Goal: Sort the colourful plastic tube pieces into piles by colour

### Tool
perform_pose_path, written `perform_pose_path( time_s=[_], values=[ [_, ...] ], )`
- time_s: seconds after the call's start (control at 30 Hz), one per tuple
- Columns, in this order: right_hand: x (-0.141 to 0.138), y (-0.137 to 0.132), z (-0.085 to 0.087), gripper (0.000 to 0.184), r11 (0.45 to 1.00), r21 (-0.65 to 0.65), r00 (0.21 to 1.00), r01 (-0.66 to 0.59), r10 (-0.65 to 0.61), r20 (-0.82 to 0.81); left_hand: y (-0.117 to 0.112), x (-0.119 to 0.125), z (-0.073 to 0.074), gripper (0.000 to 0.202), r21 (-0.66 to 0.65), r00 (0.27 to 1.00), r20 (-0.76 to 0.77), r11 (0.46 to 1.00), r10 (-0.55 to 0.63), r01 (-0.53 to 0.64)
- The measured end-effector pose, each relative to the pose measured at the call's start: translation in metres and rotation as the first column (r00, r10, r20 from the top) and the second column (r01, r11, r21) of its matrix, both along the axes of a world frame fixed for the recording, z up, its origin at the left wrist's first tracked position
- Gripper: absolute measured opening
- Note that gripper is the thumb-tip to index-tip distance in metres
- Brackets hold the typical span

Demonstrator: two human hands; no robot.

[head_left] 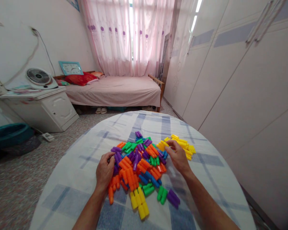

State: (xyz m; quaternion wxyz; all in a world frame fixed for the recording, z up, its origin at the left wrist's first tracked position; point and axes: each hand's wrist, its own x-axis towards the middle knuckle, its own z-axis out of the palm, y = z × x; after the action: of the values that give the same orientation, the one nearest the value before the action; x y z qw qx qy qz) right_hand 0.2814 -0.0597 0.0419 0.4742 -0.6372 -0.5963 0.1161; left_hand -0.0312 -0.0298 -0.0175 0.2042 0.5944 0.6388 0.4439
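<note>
A heap of plastic toy building blocks (134, 166) in orange, purple, green and blue lies on the table, each made of joined tube shapes. At its left edge my left hand (105, 169) rests with curled fingers by the purple blocks (118, 157); whatever the fingertips hold is hidden. My right hand (178, 156), over the heap's right side, pinches a yellow block (161, 146) between thumb and fingers. Behind that hand lies a group of yellow blocks (182, 143). Joined yellow blocks (139, 202) lie at the heap's front.
A checked cloth covers the round table (86, 169). Green (162, 195) and purple (173, 198) blocks lie apart, front right. Beyond are a bed (124, 89), a white cabinet (55, 110) bearing a fan (39, 76), a bin (11, 135) and tall wardrobes (242, 83).
</note>
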Motion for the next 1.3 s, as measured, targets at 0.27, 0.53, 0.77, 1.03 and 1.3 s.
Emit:
perform_pose_path(
  time_s=[0.27,0.53,0.77,1.03,1.3],
  values=[
    [0.101,0.016,-0.011,0.042,0.886,-0.018,0.886,0.463,-0.464,-0.013,0.000,0.001,0.000,0.030,-0.006,1.000,0.011,1.000,-0.004,0.004],
    [0.130,0.024,-0.042,0.043,0.824,-0.144,0.826,0.548,-0.561,-0.063,-0.001,0.002,0.003,0.030,0.030,1.000,-0.016,1.000,0.004,-0.004],
    [0.115,0.011,-0.037,0.051,0.817,-0.073,0.814,0.573,-0.577,-0.068,-0.002,0.003,0.004,0.030,0.032,1.000,0.015,0.999,0.007,-0.007],
    [0.031,-0.026,-0.045,0.047,0.851,0.129,0.856,0.509,-0.485,-0.177,-0.004,0.002,0.007,0.030,0.180,0.988,0.120,0.977,0.097,-0.118],
    [0.013,-0.027,-0.047,0.040,0.935,0.090,0.933,0.343,-0.328,-0.148,-0.008,0.009,0.004,0.040,0.087,0.997,-0.024,0.993,-0.079,0.081]
  ],
)
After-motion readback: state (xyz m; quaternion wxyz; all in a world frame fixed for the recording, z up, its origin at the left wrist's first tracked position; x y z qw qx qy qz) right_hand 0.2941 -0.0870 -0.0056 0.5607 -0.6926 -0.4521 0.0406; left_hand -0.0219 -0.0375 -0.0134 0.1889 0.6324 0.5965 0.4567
